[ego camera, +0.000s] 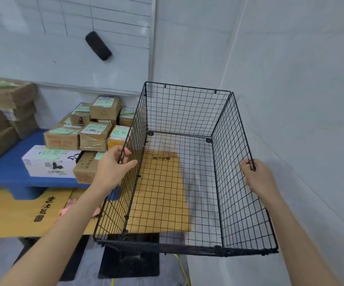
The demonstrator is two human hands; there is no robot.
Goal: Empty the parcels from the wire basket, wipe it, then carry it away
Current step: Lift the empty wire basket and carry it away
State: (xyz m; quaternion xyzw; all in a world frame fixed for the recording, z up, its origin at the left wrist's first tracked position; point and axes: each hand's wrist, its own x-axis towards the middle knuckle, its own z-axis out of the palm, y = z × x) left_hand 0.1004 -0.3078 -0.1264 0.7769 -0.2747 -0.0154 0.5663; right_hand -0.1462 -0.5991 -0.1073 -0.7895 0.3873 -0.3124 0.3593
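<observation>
- A black mat [129,263] lies on the floor under the near edge of the wire basket [187,112], below both my wrists.
- My left hand [115,166] grips the top wire of the basket's left wall. My thumb is hooked over the rim and my fingers are curled against the mesh.
- My right hand [257,176] grips the top wire of the right wall, with my fingers wrapped round the rim.
- The basket spans the space between my two hands with its open top up. It holds no parcels. Through its mesh floor I see a tan cardboard sheet [22,213].
- The parcels [92,137] are stacked on a blue pallet [6,176], just left of my left fingers and beyond them.
- Farther off, a black eraser [98,45] sticks to the whiteboard [63,58].
</observation>
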